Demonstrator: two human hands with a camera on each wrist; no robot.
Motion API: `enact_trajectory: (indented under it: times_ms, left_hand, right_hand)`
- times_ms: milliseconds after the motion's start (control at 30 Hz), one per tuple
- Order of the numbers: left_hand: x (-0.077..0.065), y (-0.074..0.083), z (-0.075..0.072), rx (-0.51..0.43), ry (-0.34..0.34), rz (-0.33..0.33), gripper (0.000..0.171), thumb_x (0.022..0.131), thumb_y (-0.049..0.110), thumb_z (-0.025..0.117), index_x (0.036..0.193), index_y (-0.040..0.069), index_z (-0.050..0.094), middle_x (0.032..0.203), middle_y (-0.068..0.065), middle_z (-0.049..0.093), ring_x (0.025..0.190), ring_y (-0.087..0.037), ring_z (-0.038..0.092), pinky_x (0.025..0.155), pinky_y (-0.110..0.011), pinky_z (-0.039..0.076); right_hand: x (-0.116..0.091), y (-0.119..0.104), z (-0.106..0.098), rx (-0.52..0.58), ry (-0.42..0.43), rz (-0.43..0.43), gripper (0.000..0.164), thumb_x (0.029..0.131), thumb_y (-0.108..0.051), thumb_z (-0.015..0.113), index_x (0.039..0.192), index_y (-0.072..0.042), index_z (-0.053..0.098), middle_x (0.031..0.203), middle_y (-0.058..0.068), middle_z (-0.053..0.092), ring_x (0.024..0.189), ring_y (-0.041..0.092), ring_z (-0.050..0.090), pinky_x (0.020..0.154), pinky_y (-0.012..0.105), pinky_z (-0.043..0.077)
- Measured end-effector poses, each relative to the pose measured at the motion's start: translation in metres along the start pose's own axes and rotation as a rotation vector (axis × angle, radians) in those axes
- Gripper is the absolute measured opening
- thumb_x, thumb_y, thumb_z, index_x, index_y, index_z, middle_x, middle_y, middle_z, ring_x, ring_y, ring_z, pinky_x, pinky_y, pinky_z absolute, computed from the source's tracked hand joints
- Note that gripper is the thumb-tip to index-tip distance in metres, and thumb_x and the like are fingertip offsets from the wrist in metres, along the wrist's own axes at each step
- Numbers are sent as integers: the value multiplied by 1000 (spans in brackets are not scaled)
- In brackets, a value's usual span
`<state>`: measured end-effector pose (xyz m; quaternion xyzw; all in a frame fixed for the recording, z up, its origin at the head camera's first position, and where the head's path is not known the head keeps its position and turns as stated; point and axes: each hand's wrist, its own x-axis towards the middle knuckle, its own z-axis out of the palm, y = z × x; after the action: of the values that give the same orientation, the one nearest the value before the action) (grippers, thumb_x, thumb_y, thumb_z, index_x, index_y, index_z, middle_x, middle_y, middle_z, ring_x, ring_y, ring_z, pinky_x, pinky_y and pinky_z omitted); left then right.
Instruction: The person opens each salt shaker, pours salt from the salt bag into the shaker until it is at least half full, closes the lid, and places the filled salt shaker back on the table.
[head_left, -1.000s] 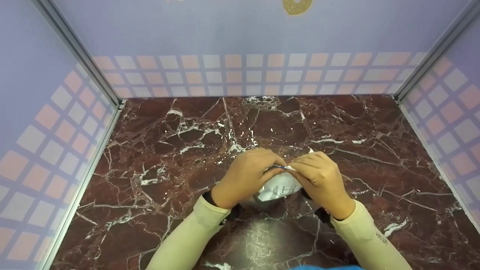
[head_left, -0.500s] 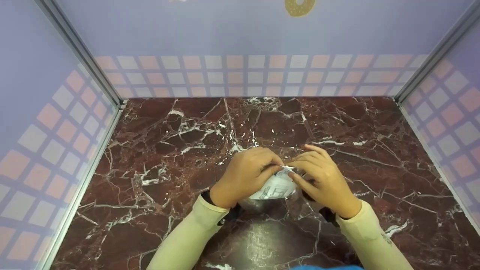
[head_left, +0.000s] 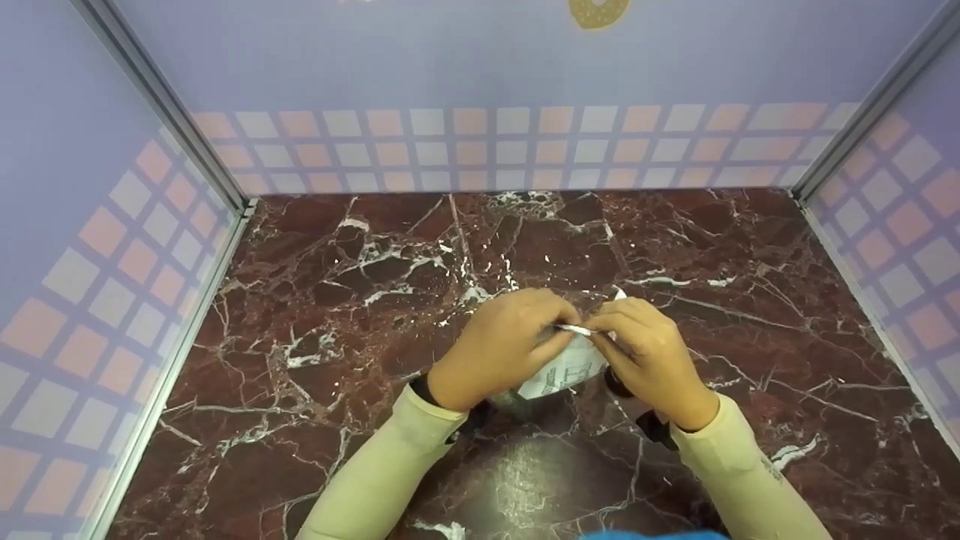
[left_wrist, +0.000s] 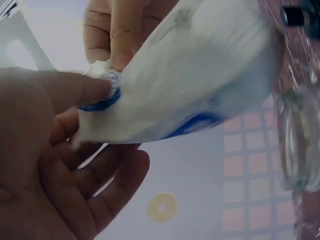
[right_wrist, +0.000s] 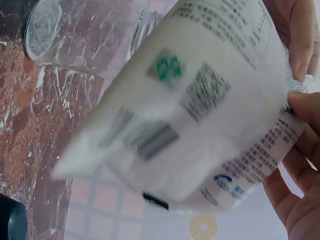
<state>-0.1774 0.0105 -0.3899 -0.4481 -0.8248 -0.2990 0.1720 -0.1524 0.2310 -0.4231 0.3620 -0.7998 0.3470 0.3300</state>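
Note:
A white printed plastic packet [head_left: 566, 371] hangs below both hands, its top edge folded into a narrow roll. My left hand [head_left: 514, 341] pinches one end of the roll, and my right hand [head_left: 652, 352] grips the other end, close beside it. In the left wrist view, the packet [left_wrist: 195, 65] shows a blue mark, with a blue band by the thumb. The right wrist view shows the packet's other face [right_wrist: 200, 135], with a barcode, a square code and a green logo. Most of the roll is hidden behind the fingers.
A clear jar [right_wrist: 82, 37] with a threaded neck stands upright on the table behind the packet. White crumbs [head_left: 506, 274] lie scattered over the dark red marbled table [head_left: 315, 420]. Tiled-pattern panels [head_left: 510, 150] enclose the table at the back and both sides.
Half a second ago my right fingers were loosened and spread near the roll; now they are closed on it again. The packet has shifted slightly right, and my left hand has kept its pinch.

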Motion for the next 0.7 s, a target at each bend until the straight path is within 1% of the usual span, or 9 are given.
enact_trajectory:
  times_ms: [100,267,400,433,500,533,600,667,700]
  left_hand:
    - [7,3,0,49,1,67,17,100,28,69,105,13,75,97,3,75,86,-11,69,80,-24,57]
    - [11,3,-2,71,93,133,15,96,26,73,94,12,77,90,2,76,81,-12,70,79,-25,58]
    - [12,2,-5,28,137,145,14,96,24,73,93,11,79,87,3,75,79,-11,69,79,-24,57]
    - [12,3,-6,14,146,143,15,97,24,73,93,11,79,86,3,75,78,-11,69,79,-23,56]
    - [13,3,-8,-10,169,137,15,98,24,72,93,11,79,86,3,75,77,-10,68,77,-22,56]
    - [13,4,-9,-22,181,132,15,98,24,72,93,11,78,86,3,75,76,-10,67,77,-21,55]
    - [14,4,-11,-48,207,123,14,98,22,72,93,11,78,87,3,75,77,-10,67,77,-20,55]
    - [15,3,-12,-69,228,115,13,98,21,72,93,11,78,87,2,75,78,-9,67,78,-20,55]
    - [16,3,-13,-76,235,111,12,98,20,72,93,11,78,88,2,75,79,-10,67,79,-20,55]
  right_hand:
    - [-3,-2,1,29,16,48,23,80,15,77,94,-2,70,95,8,71,89,25,65,87,24,49]
    - [0,-5,1,108,40,118,28,80,18,76,99,1,65,96,11,69,89,23,67,85,18,51]
    - [5,-6,-4,185,11,96,29,83,16,74,105,1,64,100,10,67,88,15,64,68,12,49]
    - [6,-4,-5,206,11,87,28,84,14,73,108,1,63,102,11,66,90,16,63,71,14,49]
    - [8,1,-10,205,16,94,31,85,7,70,114,4,60,110,15,64,100,21,61,90,20,51]
    - [7,4,-14,187,12,123,37,84,3,69,119,5,58,117,17,63,107,24,59,104,28,47]
    - [6,11,-25,140,-28,239,51,80,-3,70,128,5,52,128,17,57,120,29,52,118,46,34]
    - [1,18,-37,84,-145,386,58,80,-7,72,133,3,49,133,16,54,126,32,48,119,56,27]
    - [-2,22,-42,70,-232,462,59,82,-9,73,135,2,49,135,15,54,128,32,48,118,57,30]
